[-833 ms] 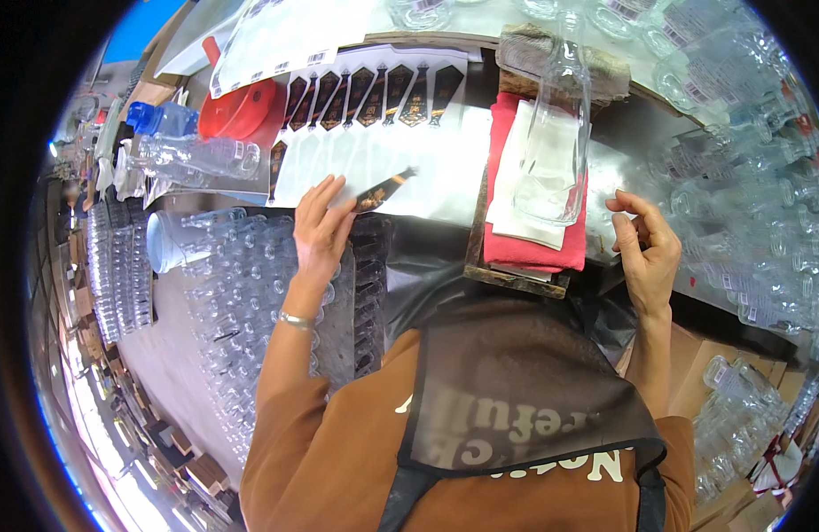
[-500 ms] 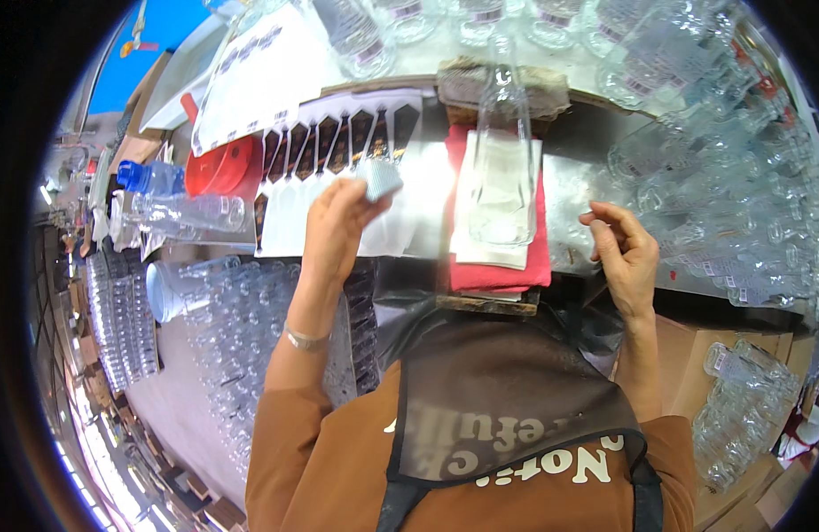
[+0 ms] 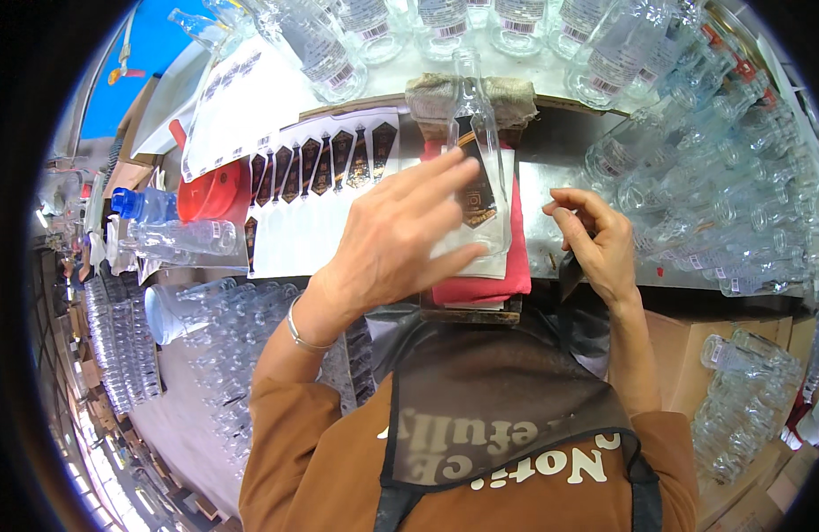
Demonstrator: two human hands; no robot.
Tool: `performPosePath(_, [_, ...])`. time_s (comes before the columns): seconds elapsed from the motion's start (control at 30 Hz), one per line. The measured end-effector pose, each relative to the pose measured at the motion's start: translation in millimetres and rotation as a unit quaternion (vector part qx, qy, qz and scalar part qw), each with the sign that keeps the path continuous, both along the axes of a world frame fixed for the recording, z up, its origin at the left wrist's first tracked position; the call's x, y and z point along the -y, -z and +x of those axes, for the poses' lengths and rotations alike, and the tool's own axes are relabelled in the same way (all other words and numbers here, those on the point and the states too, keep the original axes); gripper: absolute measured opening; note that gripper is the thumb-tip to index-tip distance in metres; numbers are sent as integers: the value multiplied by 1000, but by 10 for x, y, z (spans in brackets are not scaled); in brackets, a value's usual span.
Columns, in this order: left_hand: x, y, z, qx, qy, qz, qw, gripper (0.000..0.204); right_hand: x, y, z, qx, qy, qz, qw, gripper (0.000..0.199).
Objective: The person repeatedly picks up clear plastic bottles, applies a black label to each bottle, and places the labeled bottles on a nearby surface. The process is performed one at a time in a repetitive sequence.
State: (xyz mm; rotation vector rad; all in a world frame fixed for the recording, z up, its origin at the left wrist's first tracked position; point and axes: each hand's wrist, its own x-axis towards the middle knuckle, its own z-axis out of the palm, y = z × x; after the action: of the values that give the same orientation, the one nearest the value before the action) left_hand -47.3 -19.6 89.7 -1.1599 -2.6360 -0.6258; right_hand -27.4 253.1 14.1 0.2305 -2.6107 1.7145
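A clear glass bottle (image 3: 477, 151) lies on its side in the middle of the surface (image 3: 551, 191), neck pointing far, resting on a white sheet over a red cloth (image 3: 489, 284). A dark label with gold edging (image 3: 477, 191) sits on its upper face. The left hand (image 3: 400, 239) is spread flat over the near part of the bottle, fingers long and slightly fanned toward the right, fingertips at the label; it grips nothing, only presses or touches. A thin metal bangle (image 3: 305, 330) circles its wrist. The right hand (image 3: 600, 244) hovers just right of the cloth, fingers curled inward with thumb and forefinger pinched together; whether anything is held between them cannot be told. Left of the bottle, a row of dark labels on backing paper (image 3: 325, 164) lies on the surface. Far and right, many empty clear bottles (image 3: 684, 168) crowd together.
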Motion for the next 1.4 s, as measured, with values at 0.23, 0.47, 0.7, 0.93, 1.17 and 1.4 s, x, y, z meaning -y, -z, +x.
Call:
performPosePath(0.23, [-120, 464, 21, 390, -132, 429, 804, 63, 440, -199, -517, 51, -51, -131, 989, 42])
performPosePath(0.47, [-269, 506, 18, 173, -141, 257, 940, 67, 592, -346, -858, 67, -41, -21, 997, 56])
performPosePath(0.7, [-166, 539, 8, 195, -101, 265, 939, 69, 598, -276, -795, 70, -46, -45, 996, 45])
performPosePath(0.93, [-207, 427, -96, 223, -148, 297, 917, 69, 576, -272, -834, 83, -51, -71, 993, 51])
performPosePath(1.17, [-252, 458, -187, 188, -161, 259, 934, 66, 585, -271, -880, 75, -47, -64, 994, 49])
performPosePath(1.4, [-281, 451, -218, 190, -161, 258, 933, 65, 600, -280, -897, 53, -31, -52, 997, 49])
